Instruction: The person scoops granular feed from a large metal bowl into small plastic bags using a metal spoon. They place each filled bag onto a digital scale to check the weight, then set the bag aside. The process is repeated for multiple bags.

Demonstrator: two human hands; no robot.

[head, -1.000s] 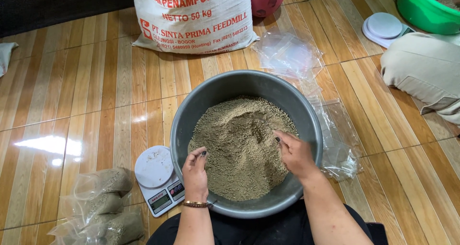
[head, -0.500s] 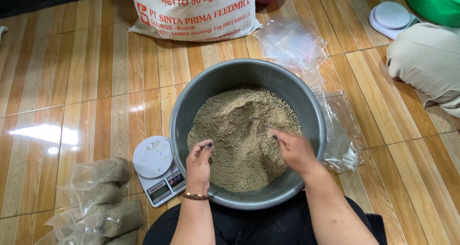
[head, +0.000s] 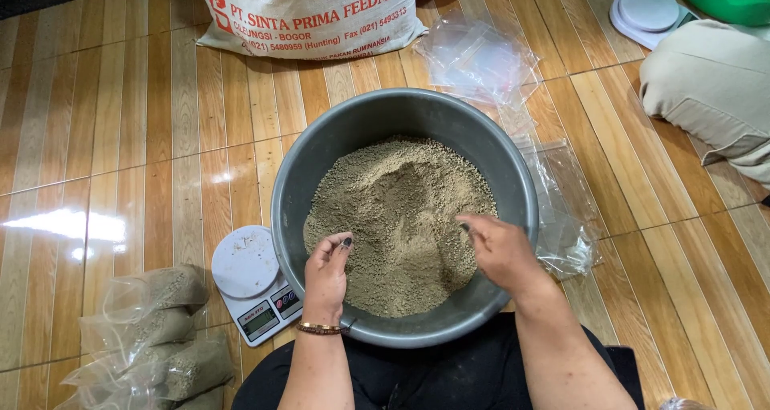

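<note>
A large grey basin (head: 513, 177) sits on the wooden floor in front of me, holding a heap of tan granular feed (head: 393, 201). My left hand (head: 327, 278) hovers over the near left part of the feed with fingers curled and a bead bracelet on the wrist. My right hand (head: 499, 250) rests on the near right part of the heap, fingers bent down into the grains. Neither hand visibly grips an object.
A small white digital scale (head: 253, 282) stands left of the basin. Several filled clear bags (head: 152, 338) lie at lower left. Empty clear plastic bags (head: 481, 57) lie behind and right of the basin. A white feed sack (head: 309, 13) stands at the back. Another person's leg (head: 710, 89) is at right.
The camera has dropped closer to the basin. Both hands have shifted slightly over the near side of the feed, the left one lifting off the grains.
</note>
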